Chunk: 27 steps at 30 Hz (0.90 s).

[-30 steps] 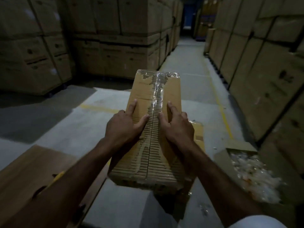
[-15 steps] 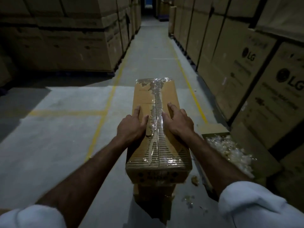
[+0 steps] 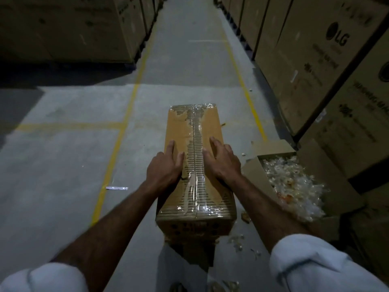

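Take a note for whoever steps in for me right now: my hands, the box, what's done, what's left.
Left hand: rests on top of the long cardboard box, left of the clear tape on its seam, holding nothing.
Right hand: flat on top, right of the seam, fingers spread.
Box: lies lengthwise ahead on other cardboard beneath; open carton of plastic scraps at its right.
Done: the tape covers the top seam end to end.
Left: probably lifting or moving the box; no firm grip shows.

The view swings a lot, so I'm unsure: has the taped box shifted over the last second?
No. The taped box keeps its place just left of the scrap-filled carton; only the camera turned.
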{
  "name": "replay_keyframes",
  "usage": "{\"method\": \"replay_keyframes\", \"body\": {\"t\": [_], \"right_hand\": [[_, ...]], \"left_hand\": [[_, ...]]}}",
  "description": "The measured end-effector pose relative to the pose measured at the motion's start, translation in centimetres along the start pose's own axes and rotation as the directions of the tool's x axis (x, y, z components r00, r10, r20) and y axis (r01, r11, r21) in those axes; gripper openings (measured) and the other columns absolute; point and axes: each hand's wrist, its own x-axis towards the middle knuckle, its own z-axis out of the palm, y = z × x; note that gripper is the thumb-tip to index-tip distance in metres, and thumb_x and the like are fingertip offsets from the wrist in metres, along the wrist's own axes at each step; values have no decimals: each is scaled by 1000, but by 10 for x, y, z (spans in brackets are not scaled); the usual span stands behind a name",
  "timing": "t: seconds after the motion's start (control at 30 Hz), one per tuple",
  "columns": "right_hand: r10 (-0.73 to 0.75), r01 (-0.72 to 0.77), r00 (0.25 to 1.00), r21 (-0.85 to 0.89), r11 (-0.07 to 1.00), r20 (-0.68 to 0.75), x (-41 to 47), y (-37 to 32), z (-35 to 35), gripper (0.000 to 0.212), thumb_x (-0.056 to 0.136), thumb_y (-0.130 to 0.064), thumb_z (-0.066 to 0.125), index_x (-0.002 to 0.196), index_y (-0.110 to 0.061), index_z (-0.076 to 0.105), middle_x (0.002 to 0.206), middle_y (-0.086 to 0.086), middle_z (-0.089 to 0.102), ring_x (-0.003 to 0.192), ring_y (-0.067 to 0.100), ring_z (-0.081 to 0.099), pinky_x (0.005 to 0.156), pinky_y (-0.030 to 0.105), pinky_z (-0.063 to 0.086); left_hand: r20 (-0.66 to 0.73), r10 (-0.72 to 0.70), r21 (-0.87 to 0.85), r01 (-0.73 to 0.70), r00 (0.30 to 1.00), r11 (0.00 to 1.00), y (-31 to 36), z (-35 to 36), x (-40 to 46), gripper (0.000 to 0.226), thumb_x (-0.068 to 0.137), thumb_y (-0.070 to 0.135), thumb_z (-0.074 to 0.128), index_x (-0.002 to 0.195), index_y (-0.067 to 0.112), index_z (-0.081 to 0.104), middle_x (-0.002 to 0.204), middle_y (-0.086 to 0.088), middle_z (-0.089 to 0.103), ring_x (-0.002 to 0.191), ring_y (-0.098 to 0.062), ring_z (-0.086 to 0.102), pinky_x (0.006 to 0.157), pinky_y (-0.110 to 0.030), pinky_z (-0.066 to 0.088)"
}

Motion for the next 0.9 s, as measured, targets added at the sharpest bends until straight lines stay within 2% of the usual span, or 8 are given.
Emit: {"method": "replay_keyframes", "body": {"t": [0.1,0.2,0.33,0.47,0.53,0.67,0.77,0.9], "right_hand": [[-19,19,998,4,1000,61,4,11,12,63,104,-60,41,162,-38,28,162,14,34,138,36,48,112,47,42],[-29,29,998,-7,1000,55,5,18,23,62,105,-60,40,162,-39,26,162,15,32,140,36,46,113,49,42],[-47,47,999,-1,999,22,5,21,26,62,104,-59,42,161,-39,29,160,14,34,140,34,46,112,50,43],[-149,144,986,-76,987,-73,-4,17,23,62,104,-52,46,161,-31,32,168,17,20,154,36,22,123,51,22],[-274,261,954,-112,959,-124,-9,9,22,63,102,-49,48,160,-27,35,168,19,20,155,37,19,125,53,19],[-459,450,876,-92,888,-149,-25,-20,29,60,100,-46,50,155,-22,44,165,18,31,152,35,28,122,50,25],[-575,574,807,-46,817,-137,-47,-47,35,56,100,-44,49,151,-20,48,161,15,39,148,33,35,119,48,31],[-729,734,679,70,676,-88,-91,-82,46,54,103,-39,51,151,-15,50,162,13,40,149,30,37,119,44,31]], "left_hand": [[-43,-45,-4,45,998,999,-1,15,0,67,106,59,31,163,26,21,121,-21,61,106,-38,63,91,-47,52],[-102,-54,-3,54,993,999,0,25,-3,66,106,59,31,162,27,22,117,-21,61,103,-37,62,90,-47,52],[-70,-72,2,72,995,997,-2,27,-2,66,106,61,30,163,30,19,126,-22,57,110,-39,60,95,-50,51],[-132,-68,33,73,989,997,4,16,-20,67,106,56,40,162,22,28,153,-21,43,136,-38,44,110,-52,40],[-216,-32,55,45,976,998,9,7,-39,64,106,53,42,160,21,32,158,-19,38,142,-37,38,113,-52,36],[-349,-26,120,72,937,990,6,-17,-88,61,106,47,47,158,19,38,158,-19,38,143,-37,37,113,-52,37],[-435,-70,164,156,898,974,-3,-34,-132,61,106,45,50,158,15,39,160,-18,37,145,-37,36,115,-50,36],[-522,-179,180,312,834,933,-24,-51,-196,65,106,46,46,159,11,35,166,-14,30,150,-33,30,120,-46,29]]}}
